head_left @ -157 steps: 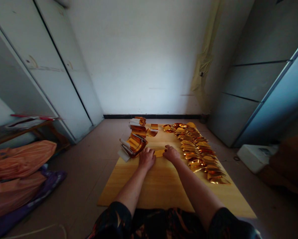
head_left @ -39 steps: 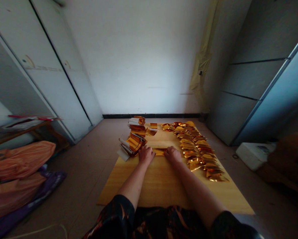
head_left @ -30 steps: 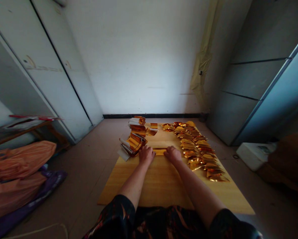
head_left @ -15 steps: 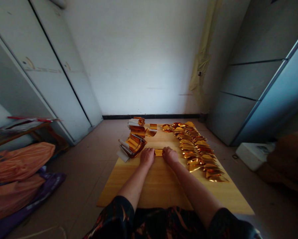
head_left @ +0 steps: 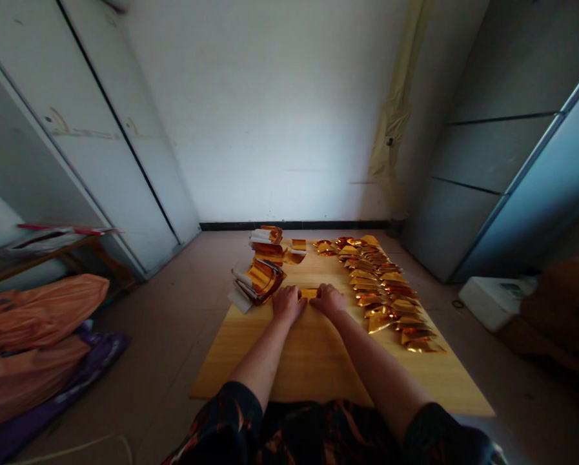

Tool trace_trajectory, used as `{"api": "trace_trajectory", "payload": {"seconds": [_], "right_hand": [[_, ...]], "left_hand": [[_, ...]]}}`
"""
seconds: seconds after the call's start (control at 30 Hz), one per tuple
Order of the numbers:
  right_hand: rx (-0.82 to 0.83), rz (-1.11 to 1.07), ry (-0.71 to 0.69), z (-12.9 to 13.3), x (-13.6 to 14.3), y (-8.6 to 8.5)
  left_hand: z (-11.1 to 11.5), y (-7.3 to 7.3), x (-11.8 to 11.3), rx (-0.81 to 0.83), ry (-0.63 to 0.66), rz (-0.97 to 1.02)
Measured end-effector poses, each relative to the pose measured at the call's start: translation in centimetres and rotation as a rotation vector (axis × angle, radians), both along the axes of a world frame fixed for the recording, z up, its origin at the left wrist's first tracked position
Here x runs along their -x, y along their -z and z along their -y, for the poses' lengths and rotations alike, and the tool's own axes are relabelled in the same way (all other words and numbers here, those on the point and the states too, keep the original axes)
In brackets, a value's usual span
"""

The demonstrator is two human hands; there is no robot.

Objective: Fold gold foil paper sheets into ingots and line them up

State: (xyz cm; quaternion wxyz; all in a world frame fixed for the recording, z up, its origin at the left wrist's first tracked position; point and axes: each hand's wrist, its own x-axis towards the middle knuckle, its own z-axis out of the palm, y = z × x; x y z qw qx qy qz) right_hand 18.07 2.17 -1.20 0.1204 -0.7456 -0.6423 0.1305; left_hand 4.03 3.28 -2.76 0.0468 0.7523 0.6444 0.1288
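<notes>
Between my two hands lies a small piece of gold foil paper (head_left: 309, 294), low on the wooden board. My left hand (head_left: 288, 302) is closed on its left end, fingers bent. At its right end my right hand (head_left: 330, 300) grips it the same way. Just left of my left hand sits a curled stack of gold foil sheets (head_left: 263, 279) with pale backs. Rows of folded gold foil pieces (head_left: 366, 281) run along the board to the right of my right hand. Fingertips and the foil's ends are partly hidden by my hands.
The wooden board (head_left: 270, 374) stands low in front of me. More curled foil sheets (head_left: 268, 250) lie at its far left. A wall (head_left: 279, 129) rises behind, a cabinet (head_left: 95, 142) at left, a refrigerator (head_left: 492, 148) and white box (head_left: 492, 300) at right.
My hands have come slightly closer together, and the foil between them shows as a narrower strip. The foil stacks and folded rows stay in place.
</notes>
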Motion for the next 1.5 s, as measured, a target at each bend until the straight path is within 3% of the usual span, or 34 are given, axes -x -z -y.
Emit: {"api": "trace_trajectory", "payload": {"seconds": [0.37, 0.63, 0.9, 1.1, 1.3, 1.5], "right_hand": [[-0.018, -0.141, -0.019, -1.8, -2.1, 1.9], [-0.094, -0.061, -0.051, -1.6, -2.3, 2.6], [-0.162, -0.112, -0.062, -1.0, -2.3, 2.8], [-0.157, -0.143, -0.072, -0.9, -2.5, 3.1], [-0.149, -0.222, -0.102, -0.6, -2.9, 3.1], [-0.190, -0.263, -0.044, -0.6, -3.0, 3.2]], "left_hand": [[-0.2, 0.5, 1.1, 0.014, 0.046, 0.082], [0.1, 0.8, 1.2, -0.034, 0.067, 0.085], [0.4, 1.1, 1.5, -0.185, 0.189, 0.187], [0.6, 1.1, 1.6, -0.174, 0.292, 0.197], [0.7, 0.9, 1.6, -0.162, 0.279, 0.216], [0.6, 0.9, 1.6, -0.115, 0.246, 0.228]]}}
